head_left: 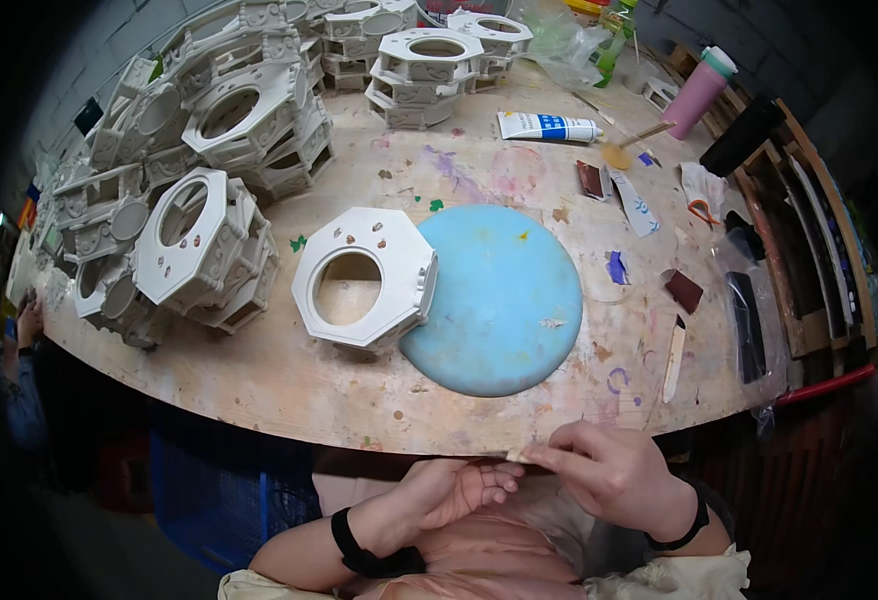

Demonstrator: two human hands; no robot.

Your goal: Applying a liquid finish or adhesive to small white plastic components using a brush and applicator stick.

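Just past the table's front edge, my left hand (pixel 459 490) lies palm up with its fingers loosely curled and apart. My right hand (pixel 614 475) is closed in a pinch beside it, and a small pale piece (pixel 516 455) shows at its fingertips, too small to tell what it is. In front of my hands, a round light blue pad (pixel 499 310) lies on the table. A white octagonal frame (pixel 359 230) with a round hole leans on the pad's left edge, a few small chipped-looking spots on its top face.
Stacks of similar white octagonal frames (pixel 249 110) crowd the left and back. On the right lie a white and blue tube (pixel 549 127), a brown sandpaper piece (pixel 683 291), a slim knife (pixel 674 360) and a pink bottle (pixel 699 95). Another person's hand (pixel 29 322) shows at far left.
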